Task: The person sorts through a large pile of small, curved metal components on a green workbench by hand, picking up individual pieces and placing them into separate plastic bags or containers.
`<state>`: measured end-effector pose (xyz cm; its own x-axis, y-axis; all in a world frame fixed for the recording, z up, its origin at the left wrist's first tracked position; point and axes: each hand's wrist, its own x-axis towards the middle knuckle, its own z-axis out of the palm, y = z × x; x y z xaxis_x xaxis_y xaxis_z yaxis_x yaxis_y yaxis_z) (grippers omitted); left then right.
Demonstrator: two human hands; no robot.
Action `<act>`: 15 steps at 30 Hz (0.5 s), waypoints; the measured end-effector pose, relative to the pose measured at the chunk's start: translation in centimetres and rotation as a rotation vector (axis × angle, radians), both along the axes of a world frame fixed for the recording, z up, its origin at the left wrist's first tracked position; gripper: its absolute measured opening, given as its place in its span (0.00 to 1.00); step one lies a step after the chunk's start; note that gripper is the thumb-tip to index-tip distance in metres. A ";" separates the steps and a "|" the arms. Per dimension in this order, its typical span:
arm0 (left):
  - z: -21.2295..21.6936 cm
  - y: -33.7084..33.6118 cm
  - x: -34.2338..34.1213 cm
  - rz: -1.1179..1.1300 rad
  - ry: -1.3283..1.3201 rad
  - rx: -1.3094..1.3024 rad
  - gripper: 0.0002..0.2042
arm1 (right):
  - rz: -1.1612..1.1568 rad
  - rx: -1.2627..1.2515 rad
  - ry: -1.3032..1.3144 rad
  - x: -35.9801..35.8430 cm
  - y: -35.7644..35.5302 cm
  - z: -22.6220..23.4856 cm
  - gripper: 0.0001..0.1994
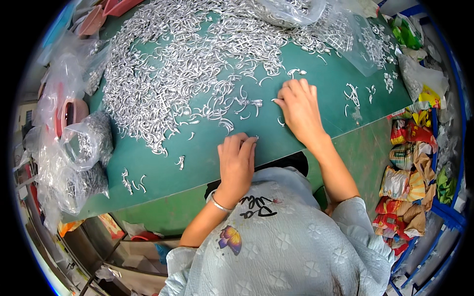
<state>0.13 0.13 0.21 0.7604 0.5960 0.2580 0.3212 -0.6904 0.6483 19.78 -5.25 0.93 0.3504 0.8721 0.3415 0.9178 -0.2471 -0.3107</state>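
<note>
Small curved silvery metal pieces (163,74) lie in a broad heap over the green tabletop (306,59). My left hand (236,163) is near the table's front edge, its fingers curled and closed. A bit of silver shows at its fingertips, too small to make out. Farther forward and to the right, my right hand (300,108) is bent down to the tabletop with its fingers curled together. What its fingertips hold, if anything, is hidden. Just beyond them lies one silvery metal piece (296,73). Several loose pieces (252,102) lie between the hands and the heap.
Clear plastic bags of metal pieces (91,138) crowd the table's left edge. Another plastic bag (291,15) lies at the far side. Small clusters of pieces (352,94) are to the right. Colourful packages (402,182) stand on a blue-framed rack beyond the table's right end.
</note>
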 end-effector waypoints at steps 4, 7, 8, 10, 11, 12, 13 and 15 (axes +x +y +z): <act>-0.2 -0.1 -0.5 0.017 -0.003 -0.004 0.11 | 0.031 0.040 0.186 -1.1 -0.6 1.2 0.08; -0.2 -0.1 -0.7 0.025 -0.005 0.002 0.11 | 0.134 0.060 0.132 -3.5 0.9 0.3 0.13; -0.1 -0.1 -0.7 0.026 -0.005 0.005 0.11 | 0.149 0.047 0.089 -3.5 0.9 0.2 0.12; -0.1 -0.1 -1.1 0.033 -0.006 0.002 0.11 | 0.185 0.021 0.007 -3.3 1.0 0.1 0.11; -0.1 0.0 -1.2 0.035 -0.006 0.000 0.11 | 0.192 0.030 0.024 -3.0 0.8 0.1 0.08; -0.1 -0.1 -1.2 0.038 -0.011 -0.001 0.11 | 0.190 0.029 0.070 -2.9 0.8 0.2 0.07; -0.2 -0.1 -1.2 0.040 -0.016 -0.003 0.11 | 0.187 0.029 0.116 -2.9 0.8 0.3 0.06; -0.2 -0.1 -1.2 0.041 -0.023 -0.003 0.11 | 0.150 0.047 0.187 -2.9 0.7 0.4 0.06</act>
